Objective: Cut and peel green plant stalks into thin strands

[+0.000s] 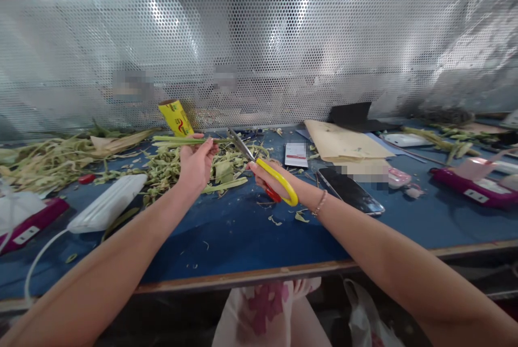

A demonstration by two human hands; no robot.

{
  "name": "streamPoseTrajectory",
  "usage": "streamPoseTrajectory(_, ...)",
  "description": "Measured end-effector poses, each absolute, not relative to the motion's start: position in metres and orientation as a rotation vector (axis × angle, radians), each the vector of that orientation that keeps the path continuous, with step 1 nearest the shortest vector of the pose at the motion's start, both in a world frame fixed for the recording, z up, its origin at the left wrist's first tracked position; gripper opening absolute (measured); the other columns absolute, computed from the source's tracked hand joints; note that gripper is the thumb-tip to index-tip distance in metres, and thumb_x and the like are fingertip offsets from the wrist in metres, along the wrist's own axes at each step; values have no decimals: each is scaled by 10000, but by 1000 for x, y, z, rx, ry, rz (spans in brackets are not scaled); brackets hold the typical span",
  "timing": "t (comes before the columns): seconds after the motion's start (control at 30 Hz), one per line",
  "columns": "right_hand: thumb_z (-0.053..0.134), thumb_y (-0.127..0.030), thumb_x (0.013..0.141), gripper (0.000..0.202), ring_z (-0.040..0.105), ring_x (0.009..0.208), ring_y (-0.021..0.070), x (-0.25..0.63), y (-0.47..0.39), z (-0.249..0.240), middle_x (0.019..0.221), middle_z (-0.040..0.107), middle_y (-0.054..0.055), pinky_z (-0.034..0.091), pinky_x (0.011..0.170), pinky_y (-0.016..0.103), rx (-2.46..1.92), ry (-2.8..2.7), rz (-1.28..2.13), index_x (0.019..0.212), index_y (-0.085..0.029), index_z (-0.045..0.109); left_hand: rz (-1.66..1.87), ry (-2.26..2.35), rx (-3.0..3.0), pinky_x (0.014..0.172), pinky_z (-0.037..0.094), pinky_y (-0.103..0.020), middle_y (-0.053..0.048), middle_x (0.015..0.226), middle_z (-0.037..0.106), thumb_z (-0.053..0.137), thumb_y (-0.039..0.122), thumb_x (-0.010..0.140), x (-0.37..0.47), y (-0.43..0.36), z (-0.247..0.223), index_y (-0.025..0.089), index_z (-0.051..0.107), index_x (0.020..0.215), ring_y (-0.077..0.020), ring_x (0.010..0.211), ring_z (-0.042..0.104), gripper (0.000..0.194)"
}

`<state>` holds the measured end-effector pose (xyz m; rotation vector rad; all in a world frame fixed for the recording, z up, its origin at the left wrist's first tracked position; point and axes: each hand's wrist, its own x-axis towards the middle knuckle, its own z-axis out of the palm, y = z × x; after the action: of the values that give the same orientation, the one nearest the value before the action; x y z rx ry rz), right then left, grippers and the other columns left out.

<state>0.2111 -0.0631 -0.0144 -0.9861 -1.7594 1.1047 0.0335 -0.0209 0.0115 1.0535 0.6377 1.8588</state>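
My left hand [197,161] is closed round a small bundle of green stems [172,142], whose ends stick out to the left. Just right of it, my right hand [265,173] holds scissors [279,177] with one yellow and one red handle. Their blades point up and left, towards the stem tips at my left fingers. Beneath and around my left hand lies a heap of pale green cut plant pieces [162,171]. Behind that hand, a yellow printed tube [177,118] leans by the perforated screen.
A blue table [243,244] bears a dried plant pile [52,158], a white power strip [107,204] and a purple one [471,188]. Right of centre are a small white box [296,155], a dark phone [350,190] and brown paper [348,141]. A perforated metal screen [259,55] stands behind.
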Motion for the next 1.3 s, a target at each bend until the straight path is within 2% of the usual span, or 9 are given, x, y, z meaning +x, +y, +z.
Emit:
streamPoseTrajectory(0.27,410,-530,820,387,441,419,74,211,-73,-2,532,454,-35,345,431,205,-1174,-2041,822,631,-193,390,1816,658,1010,587,453,-174,6,616,604,650,113,673,32,-19,14,145,533,641,-48,549,540,125)
streamPoseTrajectory(0.43,413,-513,825,390,487,407,95,208,-74,-1,477,430,-39,373,433,210,-1258,-2058,876,605,-193,384,1827,679,1036,533,433,-167,7,657,627,662,153,669,31,-19,12,162,536,639,-51,551,534,131)
streamPoseTrajectory(0.57,452,-523,807,395,498,394,102,206,-73,-3,461,431,-42,388,426,217,-1321,-2004,954,600,-192,392,1825,716,1074,572,445,-175,17,691,629,661,156,665,29,-18,10,182,549,703,-67,631,571,121)
streamPoseTrajectory(0.67,473,-486,810,327,489,415,101,207,-68,-7,484,467,-40,402,452,228,-1330,-1933,1036,679,-189,442,1783,704,1113,603,456,-191,20,689,621,636,146,686,29,-19,9,187,558,752,-74,653,583,110)
streamPoseTrajectory(0.73,525,-417,795,243,512,478,108,208,-63,-10,551,520,-30,402,488,230,-1301,-1951,1005,825,-178,496,1734,698,1121,610,465,-205,17,672,612,604,135,708,31,-22,9,181,564,765,-75,631,580,84)
streamPoseTrajectory(0.8,556,-375,776,278,530,547,117,210,-59,-12,630,570,-6,395,529,239,-1309,-2024,893,950,-160,522,1670,703,1124,602,470,-218,14,646,600,575,124,723,35,-26,9,171,577,780,-76,600,574,74)
streamPoseTrajectory(0.9,542,-344,776,235,538,618,124,211,-56,-11,692,601,21,392,586,253,-1286,-2122,742,897,-147,584,1560,711,1137,581,469,-228,9,626,581,560,123,730,41,-34,10,156,602,821,-80,572,565,106)
streamPoseTrajectory(1.03,512,-239,771,117,553,684,115,212,-56,-8,748,616,17,409,648,252,-1142,-2055,749,790,-163,599,1457,725,1162,578,464,-230,10,648,573,585,142,715,46,-42,9,148,620,849,-80,577,556,138)
streamPoseTrajectory(1.3,482,-327,783,185,507,662,119,213,-42,-20,715,509,-15,426,642,275,-965,-1737,738,905,-188,492,1074,795,1271,553,459,-215,30,651,571,726,246,594,56,-48,-14,148,606,805,-68,539,547,261)
